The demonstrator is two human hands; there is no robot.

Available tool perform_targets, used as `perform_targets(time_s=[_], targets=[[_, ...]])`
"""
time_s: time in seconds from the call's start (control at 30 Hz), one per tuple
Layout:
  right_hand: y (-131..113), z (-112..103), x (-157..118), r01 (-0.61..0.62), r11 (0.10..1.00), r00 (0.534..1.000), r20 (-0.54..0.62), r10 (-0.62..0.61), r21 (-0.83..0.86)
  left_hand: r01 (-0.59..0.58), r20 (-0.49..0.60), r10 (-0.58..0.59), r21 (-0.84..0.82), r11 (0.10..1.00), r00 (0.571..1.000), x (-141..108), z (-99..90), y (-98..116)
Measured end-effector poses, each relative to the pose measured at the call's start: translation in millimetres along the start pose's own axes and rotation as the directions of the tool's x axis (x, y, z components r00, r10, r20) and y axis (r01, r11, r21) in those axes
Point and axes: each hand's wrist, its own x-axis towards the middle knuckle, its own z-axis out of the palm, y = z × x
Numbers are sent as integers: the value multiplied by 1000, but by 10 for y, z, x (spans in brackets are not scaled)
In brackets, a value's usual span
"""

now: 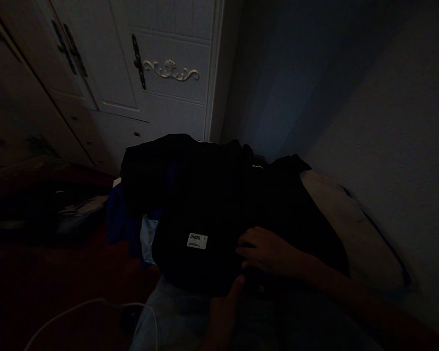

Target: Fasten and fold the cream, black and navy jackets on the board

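Note:
A black cloth item (212,204) with a white printed label (196,241) lies across the lap. The picture is too dark to tell whether it is a garment or a bag. At its near edge is my left hand (223,309), thumb on top and the other fingers hidden beneath, closed on the edge. My right hand (265,251) rests on the black cloth to the right of the label, fingers slightly bent and apart. Near its wrist, a small shiny spot (261,288) shows on the cloth.
Blue cloth (119,214) and pale cloth (149,239) stick out on the left. A white cabinet (168,107) stands behind, beside a wall (314,87). A beige cushion-like thing (351,229) leans at right. A white cable (80,304) crosses the dark red floor (58,282).

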Motion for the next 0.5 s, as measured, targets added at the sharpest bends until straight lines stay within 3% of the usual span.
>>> perform_targets(time_s=[0.1,0.23,0.4,0.5], targets=[[46,45,-2,88,994,989,-113,-95,-66,-67,-25,66,-16,998,997,-17,22,-19],[86,58,1,108,984,976,-171,-132,-142,-53,-55,53,4,999,997,-42,17,-29],[237,17,38,-102,995,987,-125,99,-19,51,-45,-46,119,992,998,-112,-80,-67],[378,-65,124,-227,970,971,-52,232,86,30,-41,-25,121,992,999,-229,-102,-78]])
